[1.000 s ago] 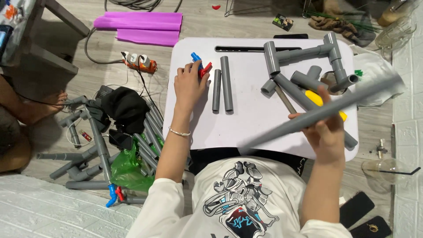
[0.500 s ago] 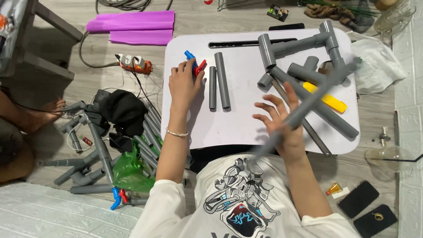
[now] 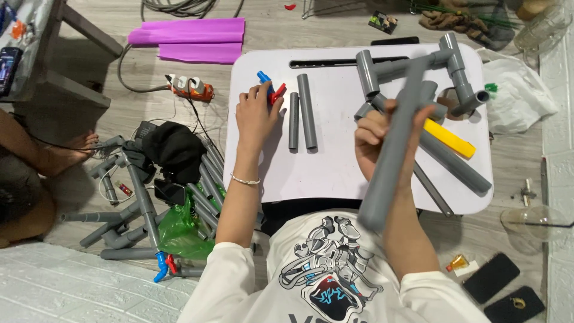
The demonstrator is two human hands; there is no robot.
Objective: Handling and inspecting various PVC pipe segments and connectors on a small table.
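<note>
My right hand [image 3: 375, 139] grips a long grey plastic pipe [image 3: 391, 149] held steeply, one end near my chest and the other over the far side of the white table [image 3: 335, 173]. My left hand [image 3: 256, 116] rests on a small red and blue tool [image 3: 270, 91] at the table's left edge. Two short grey pipes [image 3: 301, 118] lie side by side just right of that hand. An assembly of grey pipes and joints [image 3: 442, 66] and a yellow block [image 3: 449, 139] sit on the table's right part, partly behind the held pipe.
A heap of grey pipes [image 3: 131, 203], a black cloth [image 3: 176, 149] and a green bag [image 3: 179, 230] lie on the floor at left. Another person's foot [image 3: 66, 152] is at far left. Purple sheets [image 3: 191, 39] and a power strip [image 3: 191, 88] lie beyond; phones [image 3: 493, 276] lie on the floor at lower right.
My right hand has swung the long pipe from nearly flat across the table's right side to steep, its near end now at my chest. My left hand stays on the red and blue tool.
</note>
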